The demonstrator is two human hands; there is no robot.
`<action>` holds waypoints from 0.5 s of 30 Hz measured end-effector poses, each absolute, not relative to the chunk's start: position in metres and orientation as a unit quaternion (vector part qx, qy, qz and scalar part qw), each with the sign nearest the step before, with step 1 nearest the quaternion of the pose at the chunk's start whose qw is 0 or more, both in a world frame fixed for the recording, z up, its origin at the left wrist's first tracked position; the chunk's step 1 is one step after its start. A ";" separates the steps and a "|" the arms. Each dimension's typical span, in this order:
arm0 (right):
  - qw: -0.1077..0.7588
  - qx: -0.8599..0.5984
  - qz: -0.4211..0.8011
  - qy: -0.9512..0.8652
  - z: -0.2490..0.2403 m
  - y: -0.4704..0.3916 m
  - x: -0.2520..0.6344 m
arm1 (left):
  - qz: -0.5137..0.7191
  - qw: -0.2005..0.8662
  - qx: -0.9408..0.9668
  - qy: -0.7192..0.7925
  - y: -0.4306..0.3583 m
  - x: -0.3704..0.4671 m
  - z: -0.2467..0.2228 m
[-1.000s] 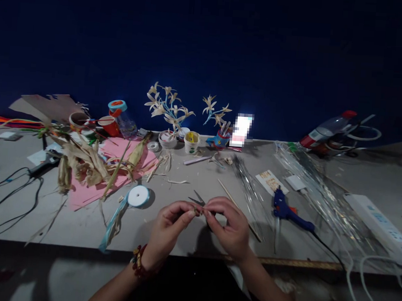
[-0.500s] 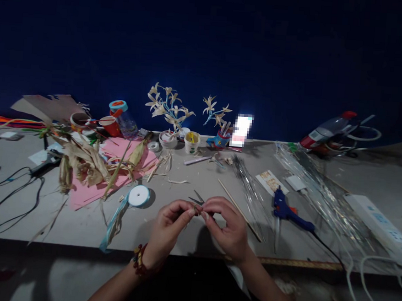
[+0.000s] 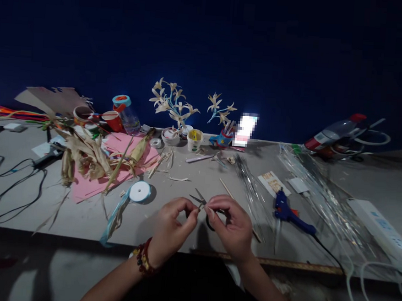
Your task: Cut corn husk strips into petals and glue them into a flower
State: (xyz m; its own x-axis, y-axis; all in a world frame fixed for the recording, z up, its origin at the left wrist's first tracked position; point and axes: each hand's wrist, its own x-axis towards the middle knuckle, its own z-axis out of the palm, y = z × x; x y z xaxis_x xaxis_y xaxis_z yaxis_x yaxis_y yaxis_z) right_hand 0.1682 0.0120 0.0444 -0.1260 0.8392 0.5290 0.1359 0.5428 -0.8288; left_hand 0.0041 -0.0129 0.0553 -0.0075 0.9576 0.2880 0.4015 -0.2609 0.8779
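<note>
My left hand (image 3: 175, 226) is closed in a pinch at the front middle of the table, a beaded bracelet on its wrist. Just to its right, my right hand (image 3: 232, 223) pinches too, the fingertips of both almost meeting. A small thin piece shows between them, too small to name. Dark scissors (image 3: 198, 198) lie on the table behind the fingertips, blades apart, their handles partly hidden by my right hand. Left of my hands is a white spool (image 3: 140, 191) with blue ribbon. A thin stick (image 3: 226, 188) lies behind my right hand.
Dried husks (image 3: 87, 154) lie on pink paper (image 3: 81, 189) at left. Husk flowers (image 3: 171, 102) stand behind cups (image 3: 194, 143). At right are wires (image 3: 249, 181), a blue glue gun (image 3: 288, 212), clear packets (image 3: 322, 191), a power strip (image 3: 381, 225) and a bottle (image 3: 333, 132).
My fingertips have parted slightly, and my left hand has turned a little. More of the scissors shows behind them. The whole view has shifted slightly.
</note>
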 end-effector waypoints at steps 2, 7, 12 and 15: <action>0.553 -0.366 0.299 -0.686 0.044 0.012 0.168 | 0.472 0.263 0.656 0.526 -0.013 0.004 0.056; 0.544 -0.370 0.279 -0.700 0.044 0.013 0.167 | 0.473 0.230 0.676 0.516 -0.012 0.005 0.055; 0.539 -0.377 0.279 -0.699 0.045 0.013 0.167 | 0.468 0.220 0.686 0.512 -0.012 0.006 0.055; 0.533 -0.382 0.269 -0.705 0.046 0.013 0.167 | 0.465 0.217 0.691 0.510 -0.012 0.006 0.055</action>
